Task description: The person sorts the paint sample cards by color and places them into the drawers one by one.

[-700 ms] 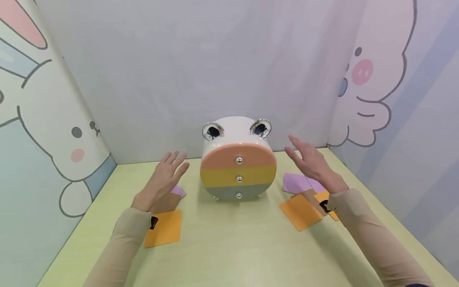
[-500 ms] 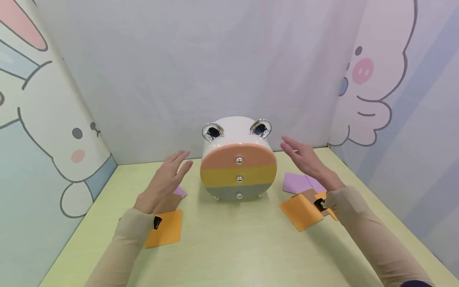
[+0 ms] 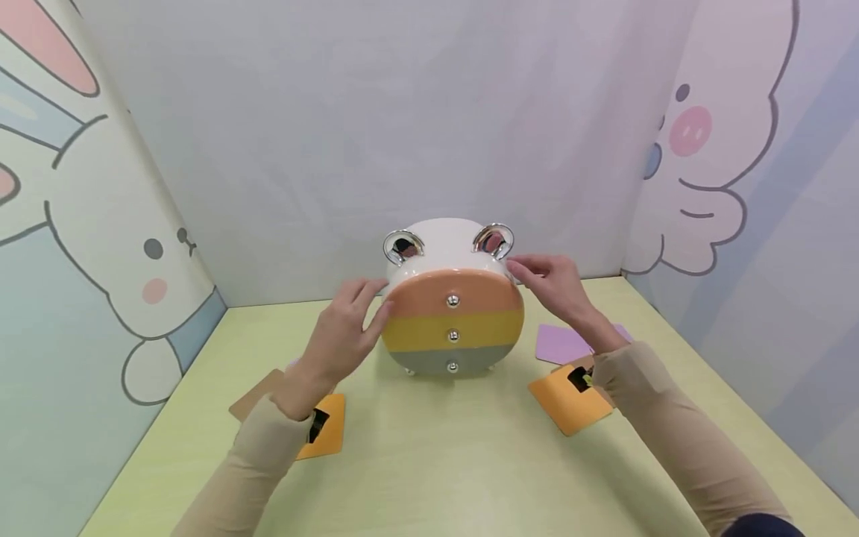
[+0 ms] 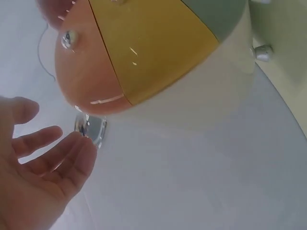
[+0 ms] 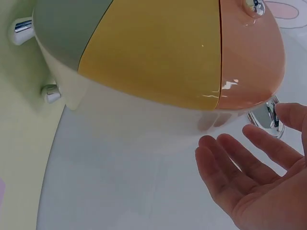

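Observation:
A small drawer cabinet (image 3: pixel 446 242) with a glossy white body stands upright on the table. Its rounded front has a coral drawer (image 3: pixel 419 294), a yellow drawer (image 3: pixel 416 330) and a grey-green drawer (image 3: pixel 429 361), all closed, each with a round silver knob. Two silver, eye-like rings sit on top. My left hand (image 3: pixel 341 334) is at the cabinet's upper left side, fingers loosely bent. Opposite, at the upper right side below the silver ring (image 3: pixel 494 240), is my right hand (image 3: pixel 555 287). Both wrist views show relaxed fingers holding nothing; whether fingertips touch the cabinet, I cannot tell.
Under my left wrist lie an orange square sheet (image 3: pixel 330 426) and a brown one (image 3: pixel 257 395). To the right are another orange sheet (image 3: pixel 569 403) and a purple sheet (image 3: pixel 560 344), with more partly hidden by my sleeve. Walls (image 3: pixel 302 149) with cartoon animals enclose the table (image 3: pixel 436 462).
Both hands have moved inward, from apart on either side to right beside the cabinet's upper sides. The cabinet and sheets keep their places on the table; the head view has shifted slightly.

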Action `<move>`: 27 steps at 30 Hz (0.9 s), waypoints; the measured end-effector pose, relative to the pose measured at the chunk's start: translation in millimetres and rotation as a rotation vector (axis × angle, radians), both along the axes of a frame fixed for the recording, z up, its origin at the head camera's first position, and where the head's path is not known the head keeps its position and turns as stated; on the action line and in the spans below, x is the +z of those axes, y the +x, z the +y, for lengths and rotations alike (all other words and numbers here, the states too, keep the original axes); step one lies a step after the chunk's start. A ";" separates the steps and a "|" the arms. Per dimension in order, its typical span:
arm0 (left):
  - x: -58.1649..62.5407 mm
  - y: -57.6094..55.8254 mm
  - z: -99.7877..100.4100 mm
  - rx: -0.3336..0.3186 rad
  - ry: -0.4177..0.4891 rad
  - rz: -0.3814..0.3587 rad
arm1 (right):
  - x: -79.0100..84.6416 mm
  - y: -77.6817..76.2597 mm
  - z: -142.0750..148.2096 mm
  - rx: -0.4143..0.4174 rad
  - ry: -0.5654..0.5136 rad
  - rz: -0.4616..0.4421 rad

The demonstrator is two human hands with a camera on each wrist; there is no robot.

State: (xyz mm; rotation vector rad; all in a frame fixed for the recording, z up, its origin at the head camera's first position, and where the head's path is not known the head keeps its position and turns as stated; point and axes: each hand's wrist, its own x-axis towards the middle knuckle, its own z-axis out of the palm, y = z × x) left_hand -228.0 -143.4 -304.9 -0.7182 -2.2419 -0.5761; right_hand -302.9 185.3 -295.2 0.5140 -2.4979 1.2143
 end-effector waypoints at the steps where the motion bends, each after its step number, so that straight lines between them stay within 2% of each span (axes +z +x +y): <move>1: -0.1 1.6 5.1 -0.015 0.002 0.009 | 0.6 -0.1 -1.4 -0.005 -0.008 0.018; 4: -2.4 4.1 21.0 -0.064 0.011 -0.014 | 1.4 -0.2 -4.9 -0.019 -0.032 0.049; 7: -5.9 4.1 35.9 -0.130 0.087 -0.139 | 0.3 -0.2 -7.0 -0.027 -0.047 0.068; 15: -10.2 3.1 62.8 -0.318 0.503 -0.726 | -4.1 0.1 -8.4 -0.022 -0.081 0.050; 20: -11.8 -1.1 76.5 -0.415 0.762 -1.008 | -4.9 -0.2 -8.5 -0.032 -0.085 0.052; 23: -13.5 -4.5 83.4 -0.442 0.863 -1.123 | -5.7 -0.4 -8.3 -0.037 -0.086 0.062; 27: -14.2 -8.9 88.8 -0.463 0.974 -1.189 | -6.0 -0.8 -8.9 -0.033 -0.094 0.062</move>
